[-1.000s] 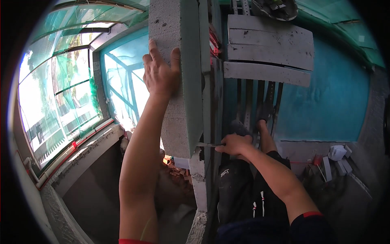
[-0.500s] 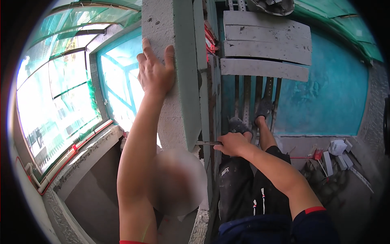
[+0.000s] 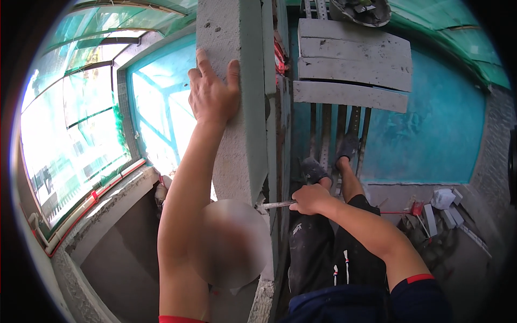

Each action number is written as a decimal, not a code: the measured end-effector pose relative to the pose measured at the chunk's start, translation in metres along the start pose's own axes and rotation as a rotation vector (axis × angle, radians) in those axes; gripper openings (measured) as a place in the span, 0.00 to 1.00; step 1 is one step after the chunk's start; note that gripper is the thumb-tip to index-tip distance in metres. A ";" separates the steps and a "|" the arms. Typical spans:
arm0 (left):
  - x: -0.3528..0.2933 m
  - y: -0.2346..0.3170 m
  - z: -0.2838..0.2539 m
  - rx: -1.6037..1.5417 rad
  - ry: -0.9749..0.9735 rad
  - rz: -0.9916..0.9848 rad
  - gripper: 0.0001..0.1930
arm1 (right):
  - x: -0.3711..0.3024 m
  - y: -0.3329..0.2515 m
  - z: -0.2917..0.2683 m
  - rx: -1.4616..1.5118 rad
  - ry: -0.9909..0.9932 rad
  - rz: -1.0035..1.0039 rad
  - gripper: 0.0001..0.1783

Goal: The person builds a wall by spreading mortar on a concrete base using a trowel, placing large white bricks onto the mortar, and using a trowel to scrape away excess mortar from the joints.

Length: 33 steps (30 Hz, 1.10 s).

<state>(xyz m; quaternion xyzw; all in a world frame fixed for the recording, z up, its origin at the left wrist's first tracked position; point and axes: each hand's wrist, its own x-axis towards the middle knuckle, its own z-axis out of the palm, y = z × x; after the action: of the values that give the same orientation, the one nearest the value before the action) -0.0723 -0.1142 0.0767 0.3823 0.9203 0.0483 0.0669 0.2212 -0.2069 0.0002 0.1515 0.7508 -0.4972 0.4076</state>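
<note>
My left hand [image 3: 214,99] is resting on the pale grey block [image 3: 229,161], open, fingers and thumb spread across its face. To the right of the block's near end, my right hand [image 3: 312,199] is closing firmly around a thin, flat tool [image 3: 277,204], whose tip is sitting at the block's near right corner; I cannot tell whether it is touching. Grey boards [image 3: 353,67] are lying right of the block, and my feet [image 3: 315,169] are standing right of it too.
</note>
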 end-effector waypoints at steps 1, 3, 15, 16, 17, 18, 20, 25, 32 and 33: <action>0.001 0.000 -0.001 -0.007 0.008 0.004 0.43 | 0.002 0.001 -0.006 -0.046 -0.029 -0.032 0.23; 0.001 0.000 -0.002 -0.008 -0.017 -0.010 0.42 | 0.007 0.009 -0.023 0.009 0.087 0.006 0.23; -0.002 -0.002 -0.004 -0.103 -0.019 -0.019 0.41 | -0.135 0.049 -0.003 0.499 0.048 0.263 0.30; -0.002 0.004 -0.001 -0.130 -0.047 -0.034 0.41 | -0.146 0.065 0.003 0.494 0.071 0.273 0.30; -0.002 0.009 -0.004 -0.150 -0.071 -0.054 0.41 | -0.154 0.077 0.009 0.549 0.280 0.301 0.31; -0.001 0.015 -0.007 -0.172 -0.060 -0.047 0.40 | -0.154 0.088 0.013 0.602 0.491 0.325 0.31; -0.004 0.009 -0.006 -0.174 -0.048 -0.056 0.40 | -0.139 0.069 -0.022 0.825 0.631 0.196 0.24; 0.000 0.001 -0.010 -0.122 -0.087 -0.109 0.39 | -0.119 -0.048 -0.198 1.374 0.271 -0.409 0.09; 0.001 -0.006 0.022 -0.084 -0.071 0.039 0.42 | -0.002 -0.046 -0.269 0.442 1.004 -0.375 0.17; 0.001 0.005 0.014 -0.143 -0.028 0.024 0.42 | 0.013 -0.037 -0.270 0.440 1.046 -0.209 0.19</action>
<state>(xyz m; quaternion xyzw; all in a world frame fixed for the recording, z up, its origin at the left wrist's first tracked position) -0.0675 -0.1096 0.0639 0.3884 0.9088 0.1093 0.1063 0.0649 0.0090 0.0598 0.3834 0.7423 -0.5384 -0.1101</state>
